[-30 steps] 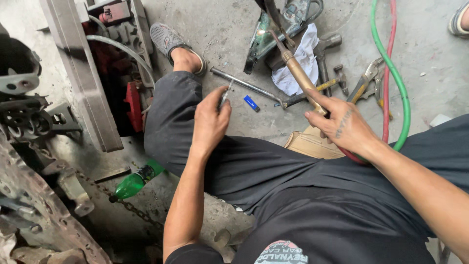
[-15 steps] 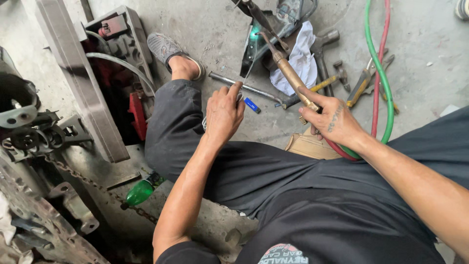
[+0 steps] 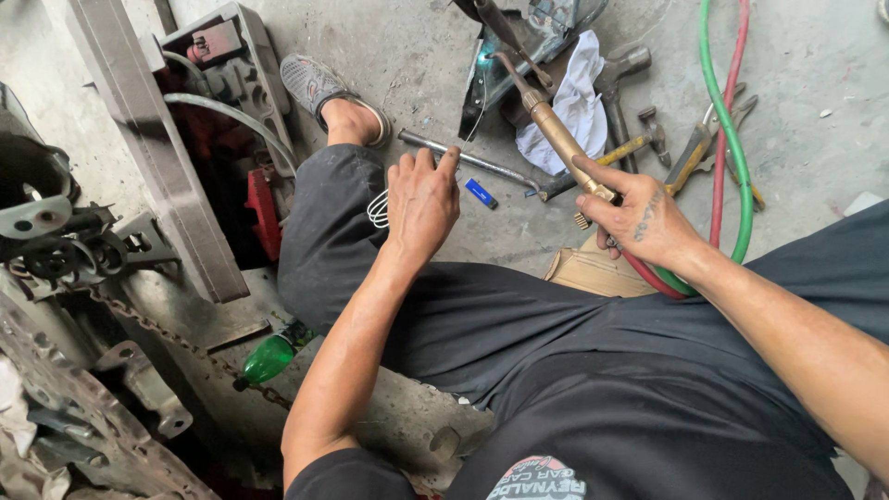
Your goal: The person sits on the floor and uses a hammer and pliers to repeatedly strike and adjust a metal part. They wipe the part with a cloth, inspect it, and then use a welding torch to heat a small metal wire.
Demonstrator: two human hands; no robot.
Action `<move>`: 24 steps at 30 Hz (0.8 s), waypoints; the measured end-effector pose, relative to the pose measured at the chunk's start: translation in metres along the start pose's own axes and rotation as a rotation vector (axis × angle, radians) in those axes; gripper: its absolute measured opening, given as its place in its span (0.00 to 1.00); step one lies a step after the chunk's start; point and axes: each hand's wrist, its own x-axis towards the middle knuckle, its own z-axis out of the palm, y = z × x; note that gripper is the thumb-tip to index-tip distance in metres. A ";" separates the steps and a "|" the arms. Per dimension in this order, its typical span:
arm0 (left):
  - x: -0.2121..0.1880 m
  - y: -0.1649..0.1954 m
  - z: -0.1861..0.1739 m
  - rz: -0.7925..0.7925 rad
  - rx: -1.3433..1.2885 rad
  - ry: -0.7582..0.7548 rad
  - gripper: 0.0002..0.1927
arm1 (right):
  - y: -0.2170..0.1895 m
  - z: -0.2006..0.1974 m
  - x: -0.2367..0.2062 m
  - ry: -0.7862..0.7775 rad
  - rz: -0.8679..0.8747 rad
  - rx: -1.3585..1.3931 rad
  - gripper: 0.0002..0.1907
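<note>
Gripping the brass-coloured cutting torch (image 3: 556,134) by its handle, the right hand (image 3: 639,222) is wrapping its fingers around the lower end while the index finger is lying stretched along the tube. The torch is slanting up and away from that hand, its bent tip reaching a small bright glow on the dark metal part (image 3: 519,56) lying on the concrete floor (image 3: 815,83). A green hose (image 3: 727,139) and a red hose (image 3: 727,102) are running from under the right wrist away across the floor.

The left hand (image 3: 421,204) is hovering over the person's raised knee, fingers loosely spread. It is holding a thin coil of whitish wire (image 3: 378,209), pinched at its thumb side. Just beyond its fingertips a long grey steel rod (image 3: 463,157) is lying on the floor, and a small blue lighter (image 3: 480,193) is resting just right of that hand.

Between the two hands, farther out, a crumpled white rag (image 3: 574,102) is lying beside a hammer (image 3: 616,93) and yellow-handled pliers (image 3: 690,157). Below the left forearm, a green plastic bottle (image 3: 269,359) is lying near a rusty chain (image 3: 157,329).
</note>
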 end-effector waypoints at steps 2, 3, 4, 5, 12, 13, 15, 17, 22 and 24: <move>0.002 -0.003 0.002 0.026 0.033 0.019 0.23 | -0.001 0.001 0.000 -0.001 -0.008 0.007 0.31; 0.003 -0.005 0.004 0.025 0.043 0.014 0.23 | -0.002 0.001 0.000 -0.001 -0.013 0.014 0.31; 0.004 -0.006 0.006 0.024 0.054 0.012 0.23 | -0.002 0.002 -0.001 0.000 -0.019 0.020 0.31; 0.004 -0.006 0.008 0.024 0.065 0.009 0.23 | -0.003 0.002 -0.001 0.000 -0.016 0.007 0.32; -0.006 -0.007 0.017 -0.053 -0.040 0.023 0.25 | -0.002 0.004 -0.001 -0.018 -0.025 -0.029 0.37; -0.007 -0.008 0.017 -0.058 -0.047 0.023 0.26 | -0.001 0.005 0.000 -0.019 -0.019 -0.029 0.38; -0.009 -0.010 0.016 -0.076 -0.049 0.020 0.28 | 0.001 0.005 0.002 -0.018 -0.004 -0.040 0.37; -0.010 -0.011 0.014 -0.099 -0.040 0.018 0.28 | 0.002 0.005 0.003 -0.019 -0.001 -0.042 0.37; -0.009 -0.009 0.011 -0.123 -0.084 -0.001 0.28 | 0.006 0.006 0.003 -0.030 -0.024 -0.024 0.37; -0.008 -0.007 0.010 -0.111 -0.101 0.000 0.29 | 0.006 0.007 0.003 -0.023 -0.019 -0.023 0.37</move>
